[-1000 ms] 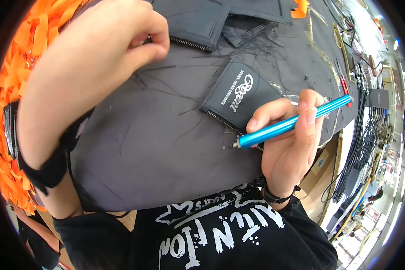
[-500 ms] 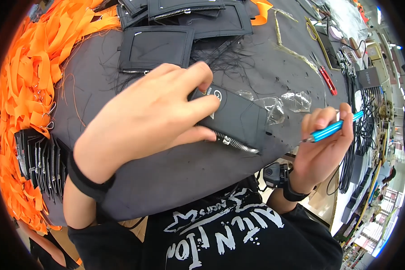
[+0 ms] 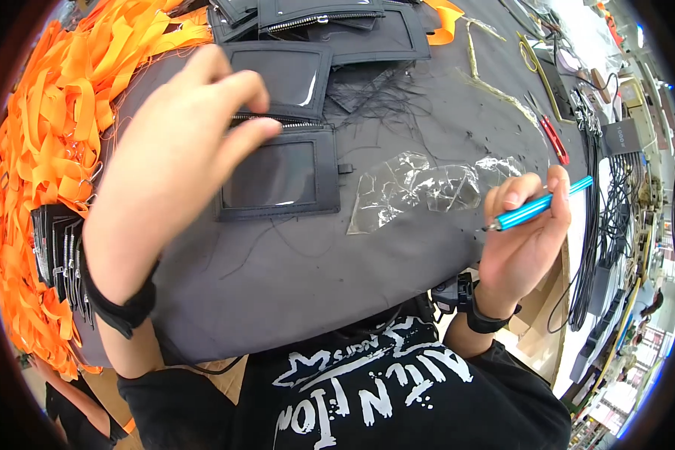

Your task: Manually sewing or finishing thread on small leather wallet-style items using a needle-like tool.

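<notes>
Left hand (image 3: 169,146): your fingers are parted over the window-up wallet (image 3: 281,180)
Right hand (image 3: 521,240): you still grip the blue pen (image 3: 531,213)
Clear film (image 3: 397,191): now exposed where a slanted wallet lay

glossy metallic-blue pen (image 3: 523,214), matt leather-like wallet (image 3: 283,176), shiny crinkled plastic film (image 3: 397,191)

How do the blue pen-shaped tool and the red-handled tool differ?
The blue pen-shaped tool is held in the right hand; the red-handled tool lies on the table. The blue pen-shaped tool has a shiny barrel; the red-handled tool has a red handle. Both are slender.
</notes>
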A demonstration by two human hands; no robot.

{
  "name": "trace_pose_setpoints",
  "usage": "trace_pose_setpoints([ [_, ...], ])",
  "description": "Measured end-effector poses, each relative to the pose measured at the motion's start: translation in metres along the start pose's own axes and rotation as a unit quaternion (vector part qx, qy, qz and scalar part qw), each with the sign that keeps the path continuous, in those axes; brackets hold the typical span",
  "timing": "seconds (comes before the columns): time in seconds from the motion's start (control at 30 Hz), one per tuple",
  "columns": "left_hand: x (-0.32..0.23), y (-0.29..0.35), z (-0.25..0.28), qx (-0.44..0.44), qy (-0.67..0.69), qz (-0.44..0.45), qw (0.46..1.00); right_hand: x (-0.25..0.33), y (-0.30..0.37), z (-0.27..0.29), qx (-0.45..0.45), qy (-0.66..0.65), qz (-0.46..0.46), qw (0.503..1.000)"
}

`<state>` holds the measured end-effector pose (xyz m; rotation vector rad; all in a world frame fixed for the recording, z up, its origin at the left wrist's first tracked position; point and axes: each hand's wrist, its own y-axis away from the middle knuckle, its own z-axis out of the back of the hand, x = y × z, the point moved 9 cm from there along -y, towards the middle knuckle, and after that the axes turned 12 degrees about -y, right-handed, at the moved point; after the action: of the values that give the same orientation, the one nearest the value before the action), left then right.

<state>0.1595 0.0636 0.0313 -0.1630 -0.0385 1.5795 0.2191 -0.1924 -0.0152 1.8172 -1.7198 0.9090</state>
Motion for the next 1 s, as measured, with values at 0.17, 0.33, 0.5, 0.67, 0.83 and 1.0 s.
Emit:
trace_pose_setpoints([
  [0.17, -0.030, -0.005, -0.018, -0.012, -0.002, -0.017, 1.000, -0.013, -0.003, 0.005, -0.003, 0.032, -0.016, 0.999],
  [0.33, -0.045, -0.003, -0.033, 0.018, 0.059, -0.026, 0.998, -0.020, -0.006, 0.010, -0.009, 0.043, -0.027, 0.999],
  [0.5, -0.056, 0.008, -0.022, 0.052, 0.083, -0.053, 0.994, -0.019, -0.009, 0.008, 0.013, 0.033, -0.027, 0.999],
  [0.67, -0.057, 0.015, -0.016, 0.075, 0.037, -0.070, 0.994, -0.021, -0.011, 0.009, 0.016, 0.028, -0.032, 0.999],
  [0.83, -0.061, 0.018, -0.013, 0.037, 0.040, -0.071, 0.996, -0.021, -0.010, 0.006, 0.043, 0.041, -0.034, 0.998],
  [1.0, -0.069, 0.020, -0.017, 0.016, 0.037, -0.073, 0.997, -0.020, -0.011, 0.011, 0.031, 0.011, -0.035, 0.999],
])
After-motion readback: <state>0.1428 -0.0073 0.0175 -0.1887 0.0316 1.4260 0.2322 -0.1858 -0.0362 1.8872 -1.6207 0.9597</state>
